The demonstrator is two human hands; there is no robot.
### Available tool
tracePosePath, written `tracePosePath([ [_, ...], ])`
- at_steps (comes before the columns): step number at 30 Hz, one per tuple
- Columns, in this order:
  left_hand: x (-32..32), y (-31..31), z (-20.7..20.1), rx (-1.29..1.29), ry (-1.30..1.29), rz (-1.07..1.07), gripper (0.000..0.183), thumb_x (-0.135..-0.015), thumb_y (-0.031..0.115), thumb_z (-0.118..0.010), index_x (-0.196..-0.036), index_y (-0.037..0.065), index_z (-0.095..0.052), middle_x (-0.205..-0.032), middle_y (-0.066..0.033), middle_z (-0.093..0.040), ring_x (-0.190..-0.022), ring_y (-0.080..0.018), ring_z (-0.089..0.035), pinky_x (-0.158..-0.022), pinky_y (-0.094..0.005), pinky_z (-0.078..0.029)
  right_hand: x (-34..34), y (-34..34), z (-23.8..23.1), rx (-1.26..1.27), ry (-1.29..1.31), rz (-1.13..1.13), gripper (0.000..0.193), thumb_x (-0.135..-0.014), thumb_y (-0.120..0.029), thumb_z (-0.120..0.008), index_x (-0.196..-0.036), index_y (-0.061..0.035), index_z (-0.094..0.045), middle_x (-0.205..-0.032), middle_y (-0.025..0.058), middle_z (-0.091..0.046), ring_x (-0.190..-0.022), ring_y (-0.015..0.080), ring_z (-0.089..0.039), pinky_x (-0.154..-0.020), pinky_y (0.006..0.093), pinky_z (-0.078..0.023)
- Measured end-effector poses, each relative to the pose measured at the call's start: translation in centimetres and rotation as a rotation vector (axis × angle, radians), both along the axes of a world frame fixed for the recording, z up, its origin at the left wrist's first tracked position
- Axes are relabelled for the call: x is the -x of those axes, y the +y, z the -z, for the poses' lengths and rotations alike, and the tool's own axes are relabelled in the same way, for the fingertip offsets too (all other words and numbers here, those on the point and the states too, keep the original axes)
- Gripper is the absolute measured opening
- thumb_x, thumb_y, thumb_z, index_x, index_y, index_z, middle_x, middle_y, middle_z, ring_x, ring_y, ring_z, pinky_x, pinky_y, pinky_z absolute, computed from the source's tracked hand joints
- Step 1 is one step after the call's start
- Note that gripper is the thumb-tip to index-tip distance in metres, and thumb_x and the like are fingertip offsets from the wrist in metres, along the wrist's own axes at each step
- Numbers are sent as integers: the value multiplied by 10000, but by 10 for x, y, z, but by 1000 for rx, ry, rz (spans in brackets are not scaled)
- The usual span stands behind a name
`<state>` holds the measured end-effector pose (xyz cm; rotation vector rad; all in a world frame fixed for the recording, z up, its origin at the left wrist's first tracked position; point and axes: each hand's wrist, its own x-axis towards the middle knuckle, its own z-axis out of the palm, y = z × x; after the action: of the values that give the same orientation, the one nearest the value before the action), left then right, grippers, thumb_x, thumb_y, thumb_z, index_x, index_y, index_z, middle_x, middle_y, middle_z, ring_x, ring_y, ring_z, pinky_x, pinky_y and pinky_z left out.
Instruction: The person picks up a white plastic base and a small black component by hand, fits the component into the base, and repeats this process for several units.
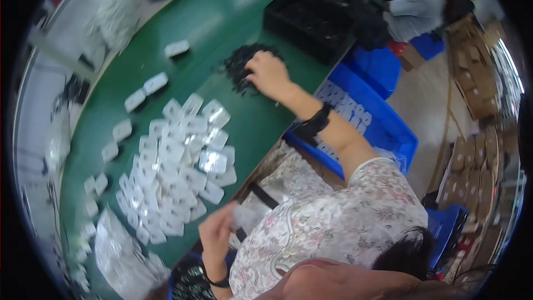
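Observation:
My right hand [270, 78] reaches across the green table into a heap of small black parts [236, 68]. Its fingers curl down in a pinch, and whatever lies between them is too small to make out. Close to my body, by the table's edge, my left hand [214, 233] is closed on a translucent plastic piece [242, 218], blurred. Between the hands and farther left spreads a large pile of flat, shiny, whitish packets [175, 169], overlapping each other.
A black tray [273, 21] stands beyond the black heap. White blocks [156, 83] line the table's far side. A crumpled clear bag [119, 258] lies near left. Beside my right arm is a blue bin [402, 133] holding white pieces. Another person [413, 16] sits farther along.

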<state>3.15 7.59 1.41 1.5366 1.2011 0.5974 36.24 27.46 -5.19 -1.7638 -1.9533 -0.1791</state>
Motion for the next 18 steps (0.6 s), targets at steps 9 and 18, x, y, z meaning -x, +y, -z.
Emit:
tracePosePath([
  [9, -17, 30, -42, 312, 161, 381, 241, -820, 33, -543, -1053, -24, -564, -963, -155, -620, -907, -227, -574, -823, -299, -429, 9, 19, -8, -8, 28, -29, 108, -677, -58, -556, -773, -41, -508, -816, 116, -492, -792, 270, -503, -668, 356, -458],
  [18, -19, 27, 16, 174, -481, -51, 269, -874, 39, -486, -1131, -35, -454, -869, -168, -616, -652, -233, -624, -524, -272, -484, 13, 13, -2, -83, 67, -101, 77, -679, -65, -576, -746, -32, -557, -836, 141, -518, -817, 299, -510, -727, 364, -454],
])
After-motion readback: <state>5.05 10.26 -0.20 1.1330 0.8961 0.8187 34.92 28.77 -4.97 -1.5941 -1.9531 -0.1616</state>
